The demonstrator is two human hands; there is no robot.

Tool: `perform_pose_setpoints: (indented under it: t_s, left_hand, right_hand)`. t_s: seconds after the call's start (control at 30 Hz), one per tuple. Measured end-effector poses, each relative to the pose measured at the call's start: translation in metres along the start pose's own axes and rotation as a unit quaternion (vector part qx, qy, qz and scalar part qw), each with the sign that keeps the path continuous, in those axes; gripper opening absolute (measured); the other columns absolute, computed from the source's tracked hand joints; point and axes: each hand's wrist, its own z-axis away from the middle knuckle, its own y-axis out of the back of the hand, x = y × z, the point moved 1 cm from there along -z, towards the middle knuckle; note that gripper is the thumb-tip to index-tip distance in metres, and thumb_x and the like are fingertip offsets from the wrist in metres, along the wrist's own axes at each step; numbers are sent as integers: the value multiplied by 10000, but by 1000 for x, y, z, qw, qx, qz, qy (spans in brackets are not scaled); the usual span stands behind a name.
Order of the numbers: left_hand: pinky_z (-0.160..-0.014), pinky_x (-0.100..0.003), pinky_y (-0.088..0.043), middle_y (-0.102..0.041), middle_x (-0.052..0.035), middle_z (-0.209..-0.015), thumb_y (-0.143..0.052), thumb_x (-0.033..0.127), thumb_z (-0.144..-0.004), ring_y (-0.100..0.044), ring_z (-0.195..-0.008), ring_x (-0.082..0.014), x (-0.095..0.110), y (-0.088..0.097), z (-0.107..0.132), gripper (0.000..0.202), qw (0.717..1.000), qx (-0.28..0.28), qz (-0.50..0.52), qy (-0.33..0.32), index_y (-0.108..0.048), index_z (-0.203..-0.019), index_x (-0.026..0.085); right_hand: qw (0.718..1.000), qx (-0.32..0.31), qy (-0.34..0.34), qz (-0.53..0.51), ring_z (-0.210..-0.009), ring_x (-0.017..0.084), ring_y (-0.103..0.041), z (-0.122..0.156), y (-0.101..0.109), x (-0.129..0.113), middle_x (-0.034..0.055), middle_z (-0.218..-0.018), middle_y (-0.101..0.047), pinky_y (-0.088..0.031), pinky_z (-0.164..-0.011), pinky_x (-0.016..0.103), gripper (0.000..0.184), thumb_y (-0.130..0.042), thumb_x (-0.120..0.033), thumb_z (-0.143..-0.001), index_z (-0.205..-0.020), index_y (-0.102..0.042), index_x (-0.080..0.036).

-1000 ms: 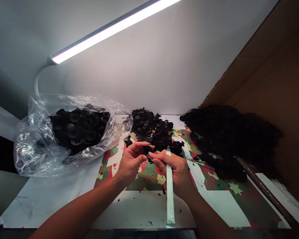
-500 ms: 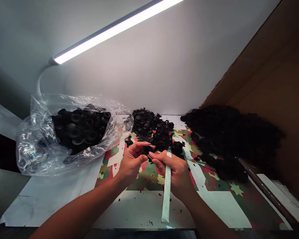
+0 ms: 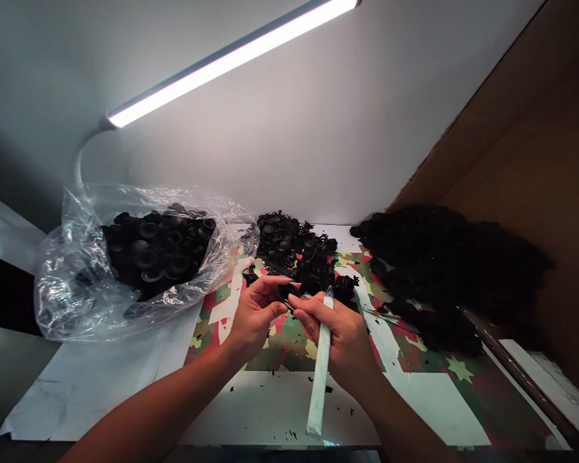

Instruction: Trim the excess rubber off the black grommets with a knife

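In the middle of the head view, my left hand (image 3: 253,312) pinches a small black rubber ring-like part (image 3: 285,293) between thumb and fingers. My right hand (image 3: 340,328) is closed around a tool with a white-wrapped handle (image 3: 320,379), whose lower end slants toward me. The right thumb and fingertips meet the black part from the right. A thin shiny edge shows under the part, but I cannot tell the tool's working end. Just behind my hands lies a heap of black trimmed scraps and small parts (image 3: 294,247).
A clear plastic bag (image 3: 77,283) of black ribbed rubber parts (image 3: 147,254) stands at left. To the right lies a large black pile (image 3: 444,270) beside a cardboard wall (image 3: 521,141). A lamp (image 3: 231,67) hangs above. Patterned, white-taped sheeting (image 3: 289,354) covers the table.
The white handle's lower end has swung slightly left. The black part is turned a little, showing more of its ring opening. Both hands stay almost in place.
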Motion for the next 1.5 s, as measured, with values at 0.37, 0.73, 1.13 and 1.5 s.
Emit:
perform_pose_setpoints:
  t_s: [0.37,0.73,1.13,1.5]
  left_hand:
    - [-654,-176,-522,-772,-37,-976,-917,220,-631,-680,-792,-131,-2,-1,0,373,1000,27,2,-7,-781,-979,220]
    - [-622,-188,-515,-762,-36,-909,-915,210,-625,-657,-737,-132,-2,-2,2,370,1000,22,7,2,-778,-968,219]
    - [-579,-187,-482,-772,-69,-987,-918,355,-632,-632,-722,-126,0,-2,0,398,1000,27,-10,12,-800,-986,217]
    - [-641,-174,-516,-753,-6,-804,-986,232,-458,-671,-726,-121,7,-5,-3,414,998,59,9,7,-780,-816,198]
  right_hand:
    - [1000,7,-10,-1,-753,162,-685,1,-5,-1,64,-872,-734,-554,-654,260,226,-611,-210,-952,-1109,-770,-186]
    - [1000,17,0,23,-717,159,-683,2,-7,-3,57,-839,-729,-541,-630,262,226,-594,-216,-966,-1109,-766,-181]
    - [997,26,-71,-28,-658,151,-635,0,-3,-1,29,-771,-691,-529,-618,266,225,-594,-274,-972,-1090,-775,-212]
    - [1000,22,-1,4,-748,164,-686,6,-3,-6,70,-880,-730,-557,-651,258,267,-605,-211,-955,-1179,-752,-205]
